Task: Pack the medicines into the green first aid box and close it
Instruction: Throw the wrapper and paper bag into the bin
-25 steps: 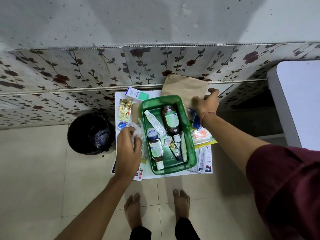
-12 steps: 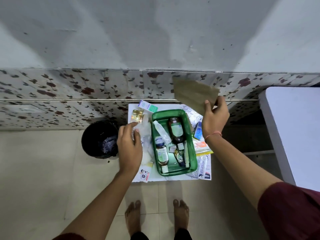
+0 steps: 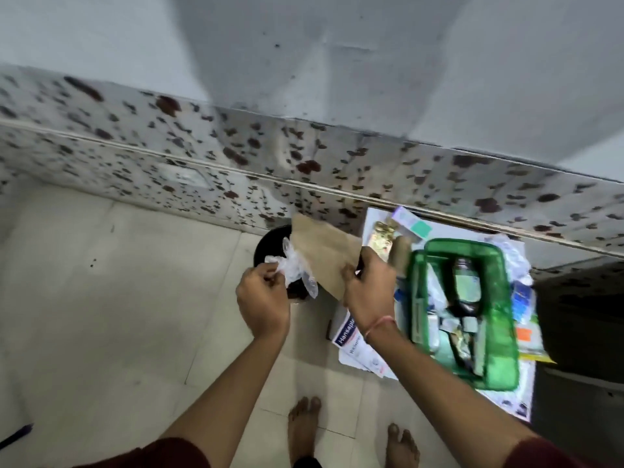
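1. Hands first: the left hand (image 3: 261, 300) is closed in a pinch on a crumpled clear plastic wrapper (image 3: 295, 270), and the right hand (image 3: 369, 292) is closed on the lower corner of a flat brown paper bag (image 3: 324, 255).
2. Both are held out over a black bin (image 3: 270, 243) on the floor, left of the work area. Judging by this, they are packaging waste about to be dropped, not medicines to pack.
3. To the right, the green first aid box (image 3: 499, 332) lies open on a white table (image 3: 374, 224) against the flowered wall. It already holds a dark bottle (image 3: 464, 285) and smaller items, blurred.
4. Beside the box lie a gold blister strip (image 3: 381, 236), a white and teal carton (image 3: 412, 222), and printed packets, seemingly not yet packed.
5. No lid is visible; closing looks some way off.
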